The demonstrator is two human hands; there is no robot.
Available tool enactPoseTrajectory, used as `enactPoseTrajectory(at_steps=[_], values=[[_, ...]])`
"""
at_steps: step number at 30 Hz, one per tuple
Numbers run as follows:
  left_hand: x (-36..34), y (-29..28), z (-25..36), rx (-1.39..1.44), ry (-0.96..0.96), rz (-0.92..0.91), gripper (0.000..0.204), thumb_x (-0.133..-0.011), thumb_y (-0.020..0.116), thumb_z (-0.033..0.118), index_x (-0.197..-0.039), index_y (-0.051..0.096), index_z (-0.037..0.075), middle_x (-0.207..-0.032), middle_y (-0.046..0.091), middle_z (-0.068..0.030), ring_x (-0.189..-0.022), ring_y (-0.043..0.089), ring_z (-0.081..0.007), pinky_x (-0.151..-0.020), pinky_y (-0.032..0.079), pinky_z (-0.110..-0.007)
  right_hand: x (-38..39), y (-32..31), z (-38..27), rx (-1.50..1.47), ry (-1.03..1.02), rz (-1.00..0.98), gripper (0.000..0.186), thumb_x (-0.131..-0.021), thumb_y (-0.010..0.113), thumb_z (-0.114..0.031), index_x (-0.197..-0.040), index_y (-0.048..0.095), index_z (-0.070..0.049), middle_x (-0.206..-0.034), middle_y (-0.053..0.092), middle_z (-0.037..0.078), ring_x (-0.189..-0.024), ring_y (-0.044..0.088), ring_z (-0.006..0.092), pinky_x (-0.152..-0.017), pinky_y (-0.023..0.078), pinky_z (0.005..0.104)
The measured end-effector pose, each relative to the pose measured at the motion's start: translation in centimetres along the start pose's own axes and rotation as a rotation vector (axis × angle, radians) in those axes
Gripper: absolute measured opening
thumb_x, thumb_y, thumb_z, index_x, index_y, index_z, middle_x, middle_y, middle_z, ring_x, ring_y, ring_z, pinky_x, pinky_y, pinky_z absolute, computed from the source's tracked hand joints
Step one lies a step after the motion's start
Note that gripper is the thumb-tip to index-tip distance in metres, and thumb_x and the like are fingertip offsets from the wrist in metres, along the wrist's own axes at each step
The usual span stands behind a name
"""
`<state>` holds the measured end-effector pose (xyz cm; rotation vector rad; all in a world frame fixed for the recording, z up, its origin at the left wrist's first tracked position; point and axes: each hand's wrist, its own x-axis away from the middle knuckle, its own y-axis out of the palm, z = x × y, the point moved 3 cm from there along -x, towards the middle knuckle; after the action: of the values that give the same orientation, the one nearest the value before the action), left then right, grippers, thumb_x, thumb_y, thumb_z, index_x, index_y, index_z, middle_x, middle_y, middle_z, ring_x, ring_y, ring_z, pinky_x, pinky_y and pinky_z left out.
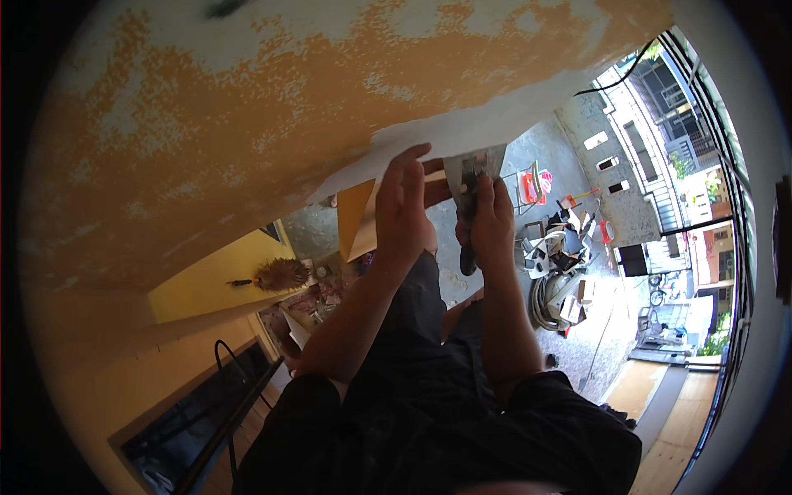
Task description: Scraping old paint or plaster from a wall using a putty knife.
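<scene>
My right hand (493, 219) is wrapped round the dark handle of a putty knife (488, 158), whose broad, smeared metal blade points up toward the wall. Beside it, my left hand (403, 210) has its fingers apart, with the fingertips close to the blade's left edge; whether they touch it I cannot tell. Above both hands stretches a wall (272, 107) of worn orange paint with pale, patchy spots. A smooth white band of filler (462, 124) runs along its lower edge, just over the blade.
Far below lies a grey floor, with a folding chair (528, 188) and a cluttered heap (565, 247) of tools and coiled hose at the right. A brown feathery duster (283, 275) is at the left by a yellow surface. A black cable (620, 78) hangs at the upper right.
</scene>
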<state>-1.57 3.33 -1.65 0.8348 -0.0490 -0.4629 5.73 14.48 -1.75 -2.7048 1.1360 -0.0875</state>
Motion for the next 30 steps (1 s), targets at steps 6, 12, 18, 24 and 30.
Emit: enactPoseTrajectory(at_steps=[6,12,18,24,30], values=[[-2.1,0.2,1.3,-0.451,0.053,-0.024,0.028,-0.091,0.06,0.021,-0.097,0.06,-0.007,-0.083,0.066,-0.0135,-0.078,0.066,-0.0174,-0.063,0.057,-0.029,-0.8,1.6,-2.6,-0.11,0.056,-0.021,0.032,-0.097,0.045,-0.03,-0.089,0.054,-0.001,-0.056,0.053,0.006,-0.04,0.049,0.0117,-0.037,0.036,0.0268],[-3.3,-0.8,1.5,-0.518,-0.004,0.057,0.03,-0.09,0.06,0.021,-0.08,0.066,-0.006,-0.07,0.067,-0.0113,-0.061,0.067,-0.0173,-0.058,0.056,-0.028,-1.3,3.1,-4.1,-0.012,0.057,-0.027,0.035,-0.096,0.048,-0.033,-0.085,0.053,0.0,-0.055,0.052,0.006,-0.039,0.048,0.0129,-0.036,0.036,0.0273],[-3.6,0.7,2.5,-0.596,0.09,0.032,0.033,-0.092,0.057,0.024,-0.081,0.067,-0.006,-0.069,0.067,-0.0096,-0.06,0.067,-0.0162,-0.052,0.057,-0.026,-3.1,2.9,-3.8,-0.104,0.05,-0.061,0.039,-0.096,0.048,-0.035,-0.083,0.054,0.002,-0.053,0.052,0.006,-0.039,0.049,0.0127,-0.035,0.036,0.0274],[-3.1,-0.1,1.9,-0.554,0.115,0.084,0.031,-0.091,0.058,0.023,-0.081,0.067,-0.005,-0.07,0.067,-0.0088,-0.061,0.066,-0.0151,-0.054,0.058,-0.028,-3.0,3.5,-3.0,-0.054,-0.029,0.006,0.039,-0.096,0.049,-0.034,-0.082,0.056,0.001,-0.054,0.052,0.006,-0.038,0.048,0.0116,-0.034,0.034,0.0264],[-3.3,-0.3,0.9,-0.517,0.099,0.12,0.033,-0.091,0.059,0.024,-0.082,0.066,-0.006,-0.067,0.066,-0.01,-0.058,0.065,-0.0137,-0.051,0.054,-0.027,-3.4,3.3,-2.9,-0.072,-0.026,0.009,0.038,-0.096,0.049,-0.034,-0.082,0.056,0.001,-0.052,0.05,0.005,-0.036,0.047,0.0115,-0.033,0.034,0.027]])
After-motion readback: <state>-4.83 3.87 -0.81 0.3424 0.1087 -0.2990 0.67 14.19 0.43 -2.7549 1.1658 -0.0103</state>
